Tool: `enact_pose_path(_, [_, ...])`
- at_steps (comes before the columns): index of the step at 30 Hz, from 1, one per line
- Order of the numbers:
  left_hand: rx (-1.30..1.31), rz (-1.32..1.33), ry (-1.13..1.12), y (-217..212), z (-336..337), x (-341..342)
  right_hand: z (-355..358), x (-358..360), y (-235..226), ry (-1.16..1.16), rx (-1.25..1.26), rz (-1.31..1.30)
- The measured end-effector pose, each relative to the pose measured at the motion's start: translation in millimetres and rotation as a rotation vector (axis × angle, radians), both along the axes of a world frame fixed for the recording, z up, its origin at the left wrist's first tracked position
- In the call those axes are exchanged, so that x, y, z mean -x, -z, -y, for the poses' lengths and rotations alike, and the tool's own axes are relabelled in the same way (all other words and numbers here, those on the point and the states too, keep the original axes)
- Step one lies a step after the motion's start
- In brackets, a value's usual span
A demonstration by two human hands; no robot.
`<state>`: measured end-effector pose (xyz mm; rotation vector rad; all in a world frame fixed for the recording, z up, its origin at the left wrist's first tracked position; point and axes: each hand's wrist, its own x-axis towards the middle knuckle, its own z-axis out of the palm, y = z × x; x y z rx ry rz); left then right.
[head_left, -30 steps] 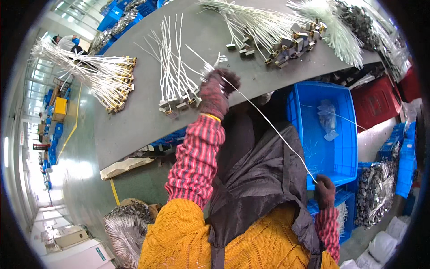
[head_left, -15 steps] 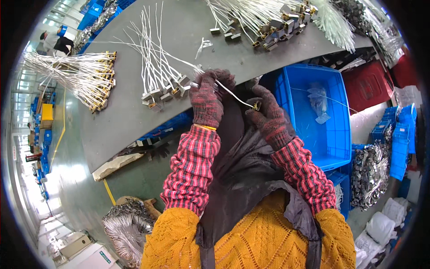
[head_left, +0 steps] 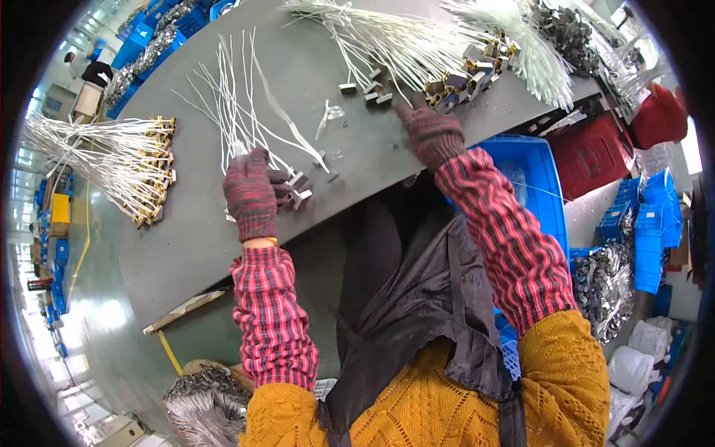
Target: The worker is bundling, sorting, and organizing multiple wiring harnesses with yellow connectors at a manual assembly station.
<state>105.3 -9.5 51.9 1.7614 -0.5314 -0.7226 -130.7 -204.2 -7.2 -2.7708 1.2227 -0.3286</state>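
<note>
My left hand (head_left: 252, 195), in a dark maroon knit glove, is closed over the small spread of white wires (head_left: 232, 112) on the grey table. Grey metal blocks (head_left: 299, 192) on wire ends stick out beside its fingers. My right hand (head_left: 433, 135), gloved alike, reaches to the near edge of a larger bundle of white wires (head_left: 387, 41). Its fingertips close at the end of one wire there; the tip itself is hidden. That bundle has grey and brass-coloured metal ends (head_left: 465, 78). Between my hands lies a loose wire (head_left: 302, 141) with a small grey end.
Another wire bundle with brass-coloured ends (head_left: 149, 171) overhangs the left part of the grey table (head_left: 357, 156). A white scrap (head_left: 325, 115) lies mid-table. A blue crate (head_left: 547, 201) and a dark red bin (head_left: 588, 156) stand at the right, beyond the table edge.
My hands have parted: the left has moved left onto the small wire spread, the right up to the larger bundle. The white wire they held between them has been let go. The view has shifted slightly.
</note>
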Motion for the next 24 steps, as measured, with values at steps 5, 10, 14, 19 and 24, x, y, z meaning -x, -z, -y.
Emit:
enact_pose_path(5, [0.496,-0.576,0.243,17,-12,11,5,13,1,-0.097,-0.025,-0.233])
enact_pose_path(10, [0.283,-0.412,0.322,39,-5,91,-88,51,1,-0.256,-0.378,0.525])
enact_pose_path(14, [0.365,-0.358,0.246,79,35,180,-175,102,2,-0.256,-0.495,0.642])
enact_pose_path(19, [0.235,-0.839,-0.147,75,56,187,-274,246,18,0.534,-1.18,1.054])
enact_pose_path(24, [0.562,-0.926,-0.024,53,43,180,-337,425,90,0.94,-1.004,0.815])
